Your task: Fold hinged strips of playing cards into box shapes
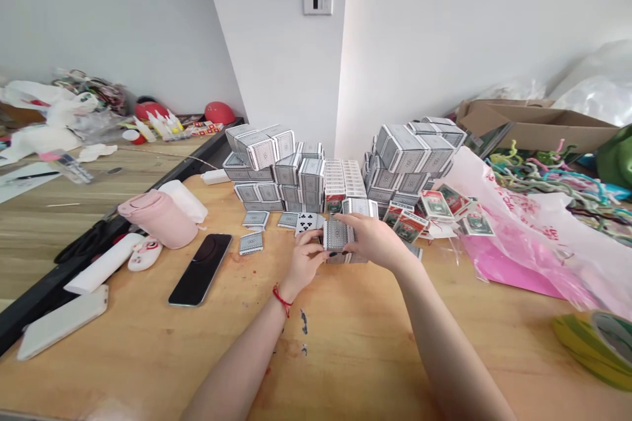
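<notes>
A block of grey-backed playing cards (336, 235) is between my hands at the middle of the table. My right hand (378, 240) wraps it from the right, thumb near the top edge and dark-nailed fingertips at its front. From the left, my left hand (303, 263), with a red cord on the wrist, pinches the block's lower left side. More card blocks lie under and just behind it, partly hidden by my fingers. A face-up club card (309, 222) lies beyond my left fingers, near small stacks of face-down cards (251, 243).
Piled card blocks (261, 171) stand behind on the left, others (415, 154) on the right, with upright boxes (344, 177) between. Printed card boxes (437, 205) and pink plastic (513, 256) lie right. Left are a black phone (200, 270) and pink pouch (160, 218); yellow tape (597, 345) sits front right.
</notes>
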Tool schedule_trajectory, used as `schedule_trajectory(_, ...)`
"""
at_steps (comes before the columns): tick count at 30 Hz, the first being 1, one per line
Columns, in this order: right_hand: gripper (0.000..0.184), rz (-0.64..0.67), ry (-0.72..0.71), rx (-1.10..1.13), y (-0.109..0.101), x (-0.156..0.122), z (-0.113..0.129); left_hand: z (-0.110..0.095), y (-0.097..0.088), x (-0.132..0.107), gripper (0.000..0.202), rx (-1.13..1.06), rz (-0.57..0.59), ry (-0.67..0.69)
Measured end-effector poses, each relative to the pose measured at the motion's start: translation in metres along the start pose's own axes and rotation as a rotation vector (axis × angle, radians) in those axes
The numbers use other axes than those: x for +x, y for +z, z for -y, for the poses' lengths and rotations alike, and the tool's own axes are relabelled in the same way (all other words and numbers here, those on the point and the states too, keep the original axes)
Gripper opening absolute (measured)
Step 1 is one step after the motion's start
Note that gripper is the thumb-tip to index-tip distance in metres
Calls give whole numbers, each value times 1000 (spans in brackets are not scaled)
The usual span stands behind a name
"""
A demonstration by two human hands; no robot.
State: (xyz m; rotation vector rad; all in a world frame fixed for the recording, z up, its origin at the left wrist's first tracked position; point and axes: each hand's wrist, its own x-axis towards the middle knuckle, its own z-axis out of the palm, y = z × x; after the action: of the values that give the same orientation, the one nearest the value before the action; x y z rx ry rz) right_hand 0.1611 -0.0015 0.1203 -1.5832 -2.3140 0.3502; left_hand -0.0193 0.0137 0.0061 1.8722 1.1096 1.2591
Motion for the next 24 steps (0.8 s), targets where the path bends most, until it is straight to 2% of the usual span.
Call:
schedule_trajectory(2, 54, -55, 18, 90, -7, -3, -5, 0, 0, 1, 17, 9, 4, 16)
schedule_trajectory(7, 27, -394, 183, 219, -38, -20, -26, 2, -1, 3, 20, 16, 8, 23)
schedule_trajectory(10, 27, -376, 323, 190, -42, -32, -44, 3, -2, 4, 20, 23, 18, 26)
schedule_trajectory(12, 29, -228, 397, 183, -31, -38, -56, 3, -2, 5, 21, 26, 16, 28)
schedule_trajectory(14, 27, -38, 383, 301, -12, -41, -65, 3, -2, 5, 22, 35, 11, 31)
schedule_trajectory(16, 24, 11, 366, 521, 11, -43, -69, 3, -2, 6, 22, 46, 20, 32)
schedule_trajectory(18, 29, -96, 374, 682, 31, -42, -70, 3, -3, 6, 23, 55, 29, 26)
schedule_trajectory(21, 36, -369, 377, 713, 48, -40, -67, 3, -5, 6, 22, 52, 27, 16)
schedule_trajectory(24, 38, -469, 330, 826, 56, -38, -63, 3, -6, 6, 21, 41, 21, 16)
